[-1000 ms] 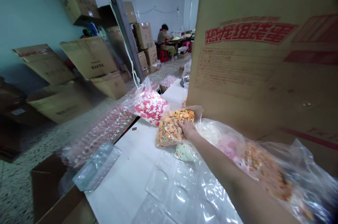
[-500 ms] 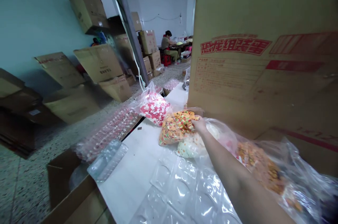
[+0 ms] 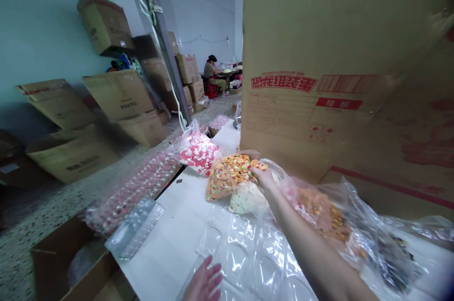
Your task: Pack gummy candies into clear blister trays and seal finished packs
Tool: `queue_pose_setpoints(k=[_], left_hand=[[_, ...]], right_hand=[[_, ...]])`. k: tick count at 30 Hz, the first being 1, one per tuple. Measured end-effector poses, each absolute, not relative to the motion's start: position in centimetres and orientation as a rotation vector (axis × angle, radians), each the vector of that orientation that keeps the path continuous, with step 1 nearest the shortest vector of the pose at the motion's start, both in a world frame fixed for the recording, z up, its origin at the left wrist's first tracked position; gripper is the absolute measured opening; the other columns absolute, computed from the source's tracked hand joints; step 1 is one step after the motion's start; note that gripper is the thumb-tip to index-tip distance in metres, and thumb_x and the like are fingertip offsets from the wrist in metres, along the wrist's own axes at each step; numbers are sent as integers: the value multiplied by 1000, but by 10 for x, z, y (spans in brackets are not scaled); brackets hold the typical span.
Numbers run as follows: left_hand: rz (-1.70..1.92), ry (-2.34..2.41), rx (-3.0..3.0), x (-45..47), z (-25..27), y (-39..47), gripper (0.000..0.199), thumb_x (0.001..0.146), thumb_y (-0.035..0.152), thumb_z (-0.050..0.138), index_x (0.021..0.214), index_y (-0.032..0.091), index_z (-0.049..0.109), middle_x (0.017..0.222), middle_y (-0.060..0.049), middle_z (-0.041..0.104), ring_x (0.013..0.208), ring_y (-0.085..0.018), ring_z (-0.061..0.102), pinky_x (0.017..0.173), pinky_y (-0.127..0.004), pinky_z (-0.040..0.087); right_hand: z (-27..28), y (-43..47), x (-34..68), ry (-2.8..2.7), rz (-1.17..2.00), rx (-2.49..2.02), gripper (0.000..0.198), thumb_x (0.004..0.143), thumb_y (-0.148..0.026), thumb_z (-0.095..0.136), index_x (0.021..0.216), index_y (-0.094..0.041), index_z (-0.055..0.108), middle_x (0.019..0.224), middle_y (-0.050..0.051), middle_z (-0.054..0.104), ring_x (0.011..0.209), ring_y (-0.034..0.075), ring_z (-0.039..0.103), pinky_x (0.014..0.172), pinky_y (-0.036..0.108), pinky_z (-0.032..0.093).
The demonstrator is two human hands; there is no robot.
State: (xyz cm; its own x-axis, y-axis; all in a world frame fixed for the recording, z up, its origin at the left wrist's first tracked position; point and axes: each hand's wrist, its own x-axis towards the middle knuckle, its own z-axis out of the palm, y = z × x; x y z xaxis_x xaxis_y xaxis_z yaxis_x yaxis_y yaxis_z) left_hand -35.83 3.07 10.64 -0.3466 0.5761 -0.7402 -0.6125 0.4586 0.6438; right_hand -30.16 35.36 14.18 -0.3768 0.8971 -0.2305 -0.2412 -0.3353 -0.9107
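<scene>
My right hand [image 3: 261,177] reaches across to the mouth of a clear bag of orange, patterned flat pieces [image 3: 230,173]. Its fingers are closed around some of the orange pieces, which show above the fingertips. A bag of whitish dotted pieces [image 3: 248,198] lies just under that wrist. My left hand [image 3: 204,283] has come in at the bottom edge, palm up with fingers apart and nothing in it. Beside it spread clear plastic blister trays [image 3: 237,253] with round hollows. A bag of red and white pieces [image 3: 198,152] sits farther back.
A tall cardboard carton [image 3: 283,131] walls off the right side of the white tabletop [image 3: 159,244]. More bagged pieces [image 3: 319,206] line its foot. Stacked clear packaging [image 3: 135,187] and an open box [image 3: 56,258] stand left. A person [image 3: 213,72] sits far back.
My left hand has entered at the bottom, over the trays. My right hand stays at the orange pieces' bag, its fingers now lifting some pieces. The view has shifted somewhat.
</scene>
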Motion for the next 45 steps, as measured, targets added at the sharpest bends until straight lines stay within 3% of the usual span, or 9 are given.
queue_pose_setpoints(k=[2, 5, 8, 12, 21, 27, 35, 40, 45], left_hand=[[1485, 1173, -178, -362, 121, 61, 65, 67, 67, 46, 120, 30, 45, 125, -8, 48, 109, -23, 51, 90, -40, 39], [1626, 868, -328, -353, 132, 103, 54, 71, 59, 48, 118, 33, 46, 114, -5, 56, 98, -23, 55, 84, -45, 40], [1658, 709, -421, -327, 122, 123, 38, 73, 47, 54, 103, 24, 59, 94, -5, 63, 86, -22, 59, 82, -42, 42], [1687, 582, -446, -285, 106, 114, 25, 74, 34, 55, 81, 13, 65, 87, -8, 65, 91, -22, 59, 86, -35, 41], [1722, 515, -442, -233, 117, 87, 27, 78, 34, 49, 81, 12, 66, 95, -8, 66, 100, -23, 56, 91, -33, 38], [1675, 490, -443, -240, 120, 78, 30, 77, 35, 48, 81, 11, 65, 92, -10, 66, 96, -23, 58, 86, -33, 41], [1630, 434, -633, -313, 95, 61, 24, 71, 36, 57, 75, 13, 64, 73, -7, 65, 74, -20, 61, 74, -30, 43], [1639, 392, -716, -356, 87, 55, 16, 69, 29, 59, 71, 14, 63, 73, -5, 65, 73, -17, 60, 70, -27, 41], [1579, 326, -768, -383, 88, 44, 21, 67, 31, 60, 76, 12, 62, 71, -6, 65, 69, -17, 60, 69, -28, 42]], right_hand=[[146, 314, -290, -1213, 1825, -881, 19, 55, -20, 57, 73, -18, 50, 55, -6, 48, 40, 6, 40, 36, 19, 31], [146, 246, -270, -1675, 1753, -824, 16, 62, -18, 51, 78, -18, 54, 65, -1, 56, 54, 11, 51, 49, 24, 42], [139, 191, -249, -2122, 1401, -732, 29, 63, -10, 46, 87, -21, 58, 84, 4, 58, 80, 17, 55, 70, 29, 45], [133, 159, -217, -2444, 1060, -717, 52, 67, -11, 46, 118, -22, 46, 108, 9, 53, 98, 21, 49, 81, 34, 42], [149, 143, -158, -2589, 860, -567, 58, 64, -16, 50, 121, -21, 42, 119, 9, 49, 106, 25, 43, 90, 41, 31], [147, 141, -159, -2553, 816, -422, 50, 67, -17, 49, 117, -19, 42, 114, 8, 53, 104, 23, 46, 92, 43, 30], [113, 126, -225, -2491, 949, -432, 46, 75, -25, 52, 121, -23, 44, 122, 9, 49, 113, 22, 45, 95, 37, 38], [92, 113, -267, -2331, 1384, -536, 28, 82, -29, 46, 108, -26, 57, 119, 6, 54, 114, 20, 46, 95, 31, 40], [123, 115, -295, -1923, 1779, -967, 36, 75, -44, 53, 100, -20, 63, 115, 9, 57, 113, 23, 47, 97, 34, 37]])
